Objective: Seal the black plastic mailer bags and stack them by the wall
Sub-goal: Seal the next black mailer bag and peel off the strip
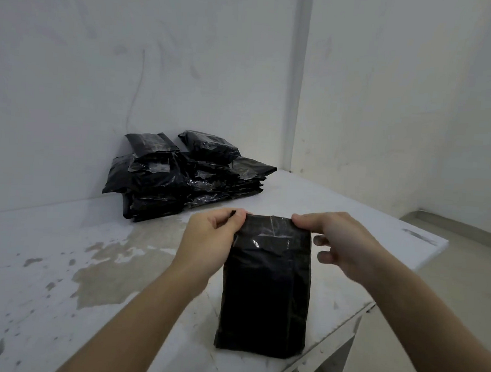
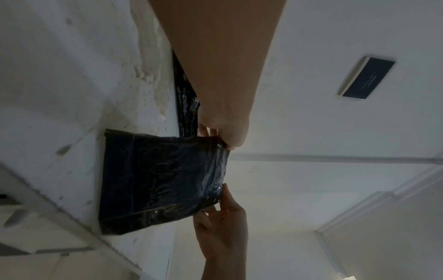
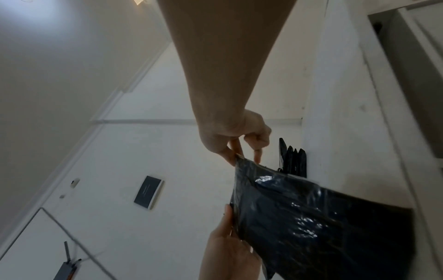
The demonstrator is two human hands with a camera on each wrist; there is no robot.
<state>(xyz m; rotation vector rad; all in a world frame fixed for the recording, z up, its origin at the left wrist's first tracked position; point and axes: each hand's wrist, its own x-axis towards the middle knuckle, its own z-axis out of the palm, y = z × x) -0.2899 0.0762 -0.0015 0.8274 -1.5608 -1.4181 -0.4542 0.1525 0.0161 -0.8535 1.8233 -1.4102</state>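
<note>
A black plastic mailer bag (image 1: 263,296) stands upright on the white table (image 1: 62,246), close to its front right edge. My left hand (image 1: 238,215) pinches the bag's top left corner, and my right hand (image 1: 298,219) pinches the top right corner between thumb and forefinger. The folded top strip between them shines. In the left wrist view the left hand (image 2: 224,141) holds one corner of the bag (image 2: 163,180). The right wrist view shows the right hand (image 3: 237,154) on the other corner of the bag (image 3: 311,217). Several sealed black bags are stacked (image 1: 187,176) against the back wall.
The table top is stained and worn to the left of the bag. Its right edge (image 1: 424,254) drops to a pale floor (image 1: 445,327). White walls meet in a corner behind the stack. A dark rectangular plate (image 2: 359,79) shows on the white surface overhead.
</note>
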